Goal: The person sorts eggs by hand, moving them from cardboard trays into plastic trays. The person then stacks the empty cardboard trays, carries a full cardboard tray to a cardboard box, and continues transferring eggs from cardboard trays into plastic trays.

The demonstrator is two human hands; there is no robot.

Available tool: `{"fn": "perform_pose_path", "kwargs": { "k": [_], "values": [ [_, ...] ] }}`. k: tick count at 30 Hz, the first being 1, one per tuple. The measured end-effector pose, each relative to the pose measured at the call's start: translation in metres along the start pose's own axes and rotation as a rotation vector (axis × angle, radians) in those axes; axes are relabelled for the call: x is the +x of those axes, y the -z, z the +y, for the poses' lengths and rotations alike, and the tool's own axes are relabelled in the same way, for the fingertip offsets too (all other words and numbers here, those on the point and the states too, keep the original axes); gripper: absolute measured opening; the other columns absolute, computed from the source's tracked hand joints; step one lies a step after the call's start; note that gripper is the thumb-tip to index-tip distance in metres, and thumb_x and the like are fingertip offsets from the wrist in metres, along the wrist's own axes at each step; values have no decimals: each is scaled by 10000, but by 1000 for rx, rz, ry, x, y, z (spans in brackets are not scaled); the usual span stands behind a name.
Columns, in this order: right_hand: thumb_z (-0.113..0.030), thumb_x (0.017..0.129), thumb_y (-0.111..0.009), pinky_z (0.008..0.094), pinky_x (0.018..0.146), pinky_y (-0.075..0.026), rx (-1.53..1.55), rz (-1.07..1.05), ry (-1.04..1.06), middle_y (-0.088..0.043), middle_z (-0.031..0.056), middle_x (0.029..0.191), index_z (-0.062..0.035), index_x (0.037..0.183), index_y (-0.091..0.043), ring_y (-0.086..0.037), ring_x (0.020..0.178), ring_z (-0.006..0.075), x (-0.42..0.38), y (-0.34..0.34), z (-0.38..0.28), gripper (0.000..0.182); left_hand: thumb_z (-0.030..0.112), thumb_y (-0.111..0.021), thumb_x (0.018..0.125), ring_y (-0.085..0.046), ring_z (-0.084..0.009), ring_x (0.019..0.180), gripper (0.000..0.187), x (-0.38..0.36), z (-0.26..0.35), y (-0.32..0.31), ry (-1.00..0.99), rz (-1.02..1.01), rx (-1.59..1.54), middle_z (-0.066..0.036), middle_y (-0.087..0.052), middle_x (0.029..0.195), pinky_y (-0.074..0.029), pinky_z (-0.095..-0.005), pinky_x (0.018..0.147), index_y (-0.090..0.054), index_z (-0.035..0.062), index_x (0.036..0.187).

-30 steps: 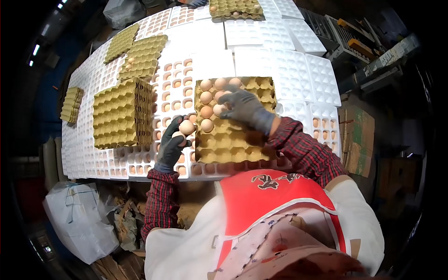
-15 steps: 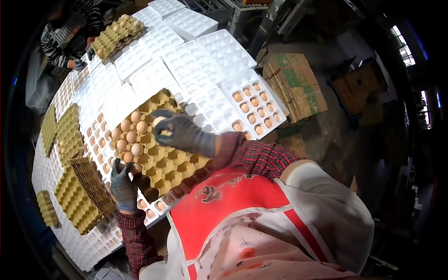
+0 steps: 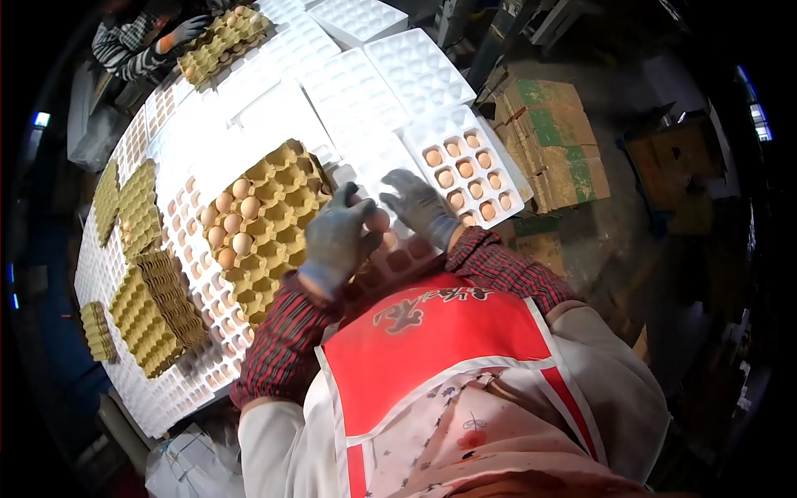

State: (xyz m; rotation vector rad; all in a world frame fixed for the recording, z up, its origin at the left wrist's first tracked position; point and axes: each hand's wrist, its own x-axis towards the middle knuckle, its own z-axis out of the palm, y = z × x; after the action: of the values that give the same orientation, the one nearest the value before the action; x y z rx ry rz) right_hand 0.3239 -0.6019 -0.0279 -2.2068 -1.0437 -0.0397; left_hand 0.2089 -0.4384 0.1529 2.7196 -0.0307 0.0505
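My left hand (image 3: 334, 241), in a grey glove, is closed around an egg (image 3: 378, 220) over the white foam tray near my apron. Another bit of egg shows at its fingertips. Just right of it, my right hand (image 3: 419, 206), also gloved, has its fingers apart and reaches over the same white tray; its palm side is hidden. An egg (image 3: 388, 241) sits below in that tray. Left of my hands lies a yellow-brown pulp egg tray (image 3: 286, 187), with several brown eggs (image 3: 232, 223) grouped at its left side and bare cups elsewhere.
A white foam tray (image 3: 455, 124) at right holds rows of eggs. More white trays (image 3: 349, 91) cover the table. Stacked pulp trays (image 3: 149, 319) stand at left. Folded cardboard (image 3: 552, 145) lies beyond the right edge. A co-worker's gloved hand (image 3: 189, 31) touches a pulp tray far left.
Both hands have moved right from the pulp tray to the white tray beside it. Fewer eggs sit on the pulp tray. The co-worker's hand has risen to their tray; my view has shifted.
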Motion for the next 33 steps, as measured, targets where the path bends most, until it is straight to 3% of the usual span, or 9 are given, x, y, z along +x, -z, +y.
{"fn": "perform_pose_path", "kwargs": {
  "k": [2, 7, 12, 18, 22, 26, 28, 31, 33],
  "values": [
    [-152, 888, -621, 424, 1036, -440, 29, -267, -49, -610, 116, 1294, -121, 1255, -611, -578, 1200, 312, 13, 17, -21, 368, 241, -791, 760, -698, -315, 922, 276, 30, 8, -44, 71, -190, 291, -135, -610, 1206, -588, -426, 720, -742, 139, 1012],
    [-176, 970, -580, 430, 1032, -463, 140, 118, -104, -652, 196, 1240, -20, 1264, -627, -601, 1186, 355, -37, 59, 1, 336, 228, -763, 774, -686, -331, 994, 233, 61, -11, -116, 139, -540, 607, -136, -607, 1198, -590, -444, 738, -758, 144, 992],
    [-179, 976, -605, 445, 964, -503, 312, 168, -315, -676, 208, 1189, 3, 1248, -633, -632, 1116, 388, -81, 106, 30, 328, 211, -776, 755, -673, -363, 1004, 470, 40, 15, -124, 24, -408, 169, -176, -552, 1267, -579, -446, 792, -657, 136, 1203],
    [-177, 976, -613, 421, 975, -501, 408, 140, -316, -667, 203, 1214, 14, 1244, -632, -627, 1146, 366, -80, 117, 53, 329, 183, -708, 843, -643, -339, 1080, 491, 51, 34, -141, 122, -442, 215, -172, -602, 1169, -581, -461, 782, -569, 117, 1310],
    [-151, 966, -627, 413, 974, -500, 398, 116, -270, -672, 200, 1210, 14, 1237, -638, -635, 1127, 363, -71, 121, 48, 317, 280, -730, 876, -611, -350, 1138, 531, 99, -3, -146, 153, 15, 138, -160, -603, 1251, -557, -444, 884, -552, 64, 1327],
    [-131, 958, -651, 397, 941, -517, 398, 82, -176, -683, 205, 1181, 25, 1238, -639, -656, 1092, 328, -45, 95, 37, 321, 336, -587, 954, -385, -390, 1413, 613, 97, -30, -166, 381, -188, 346, -207, -414, 1531, -323, -570, 1138, -429, 73, 1485],
    [-139, 952, -665, 391, 925, -525, 520, 104, -172, -688, 196, 1165, 23, 1244, -639, -660, 1065, 304, -29, 77, 33, 335, 316, -601, 941, -414, -383, 1402, 565, 84, -14, -147, 431, -166, 335, -202, -456, 1509, -360, -534, 1132, -483, 101, 1449],
    [-176, 917, -727, 363, 876, -546, 586, 22, -101, -675, 163, 1203, -23, 1271, -640, -670, 986, 270, 13, 68, -2, 396, 192, -703, 852, -626, -364, 1117, 319, 33, -1, -40, 131, 262, 27, -159, -662, 1206, -519, -433, 952, -684, 80, 1150],
    [-200, 886, -767, 360, 868, -558, 597, -54, 28, -661, 136, 1247, -73, 1261, -653, -674, 1001, 266, 53, 55, -47, 412, 83, -735, 774, -649, -350, 1015, 302, -11, -19, 21, 358, 311, 171, -123, -685, 1110, -531, -439, 884, -692, 88, 1073]
  ]
}}
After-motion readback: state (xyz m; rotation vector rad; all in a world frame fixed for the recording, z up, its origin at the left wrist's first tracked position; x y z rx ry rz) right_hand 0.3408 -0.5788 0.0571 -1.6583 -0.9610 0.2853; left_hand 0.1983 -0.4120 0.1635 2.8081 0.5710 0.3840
